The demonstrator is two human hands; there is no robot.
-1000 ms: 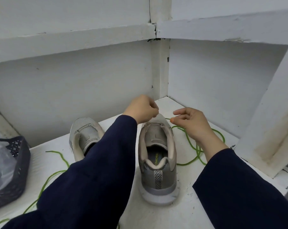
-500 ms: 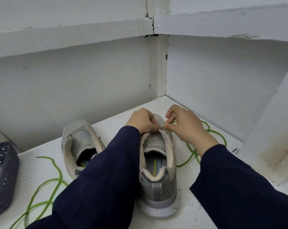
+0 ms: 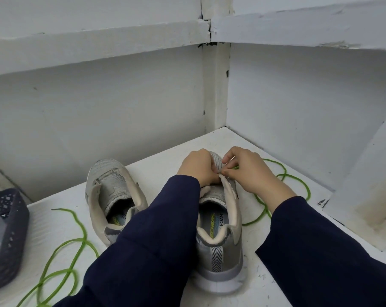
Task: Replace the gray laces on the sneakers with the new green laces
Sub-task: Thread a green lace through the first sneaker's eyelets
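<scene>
Two grey sneakers stand heel-toward-me on a white surface (image 3: 161, 165). The right sneaker (image 3: 221, 244) is under both hands. My left hand (image 3: 198, 167) grips its upper near the toe-end eyelets. My right hand (image 3: 249, 171) pinches the tip of a green lace (image 3: 298, 185) at the eyelet edge; the rest of that lace trails in loops to the right of the shoe. The left sneaker (image 3: 112, 191) stands unlaced beside my left sleeve. A second green lace (image 3: 72, 247) lies looped at the lower left.
A dark perforated basket (image 3: 10, 235) holding clear plastic sits at the left edge. White walls meet in a corner (image 3: 216, 89) just behind the shoes, and a white panel (image 3: 369, 185) stands at the right.
My right hand moved in from beside the shoe and now meets my left hand at the front eyelets. The camera tilted down and closer.
</scene>
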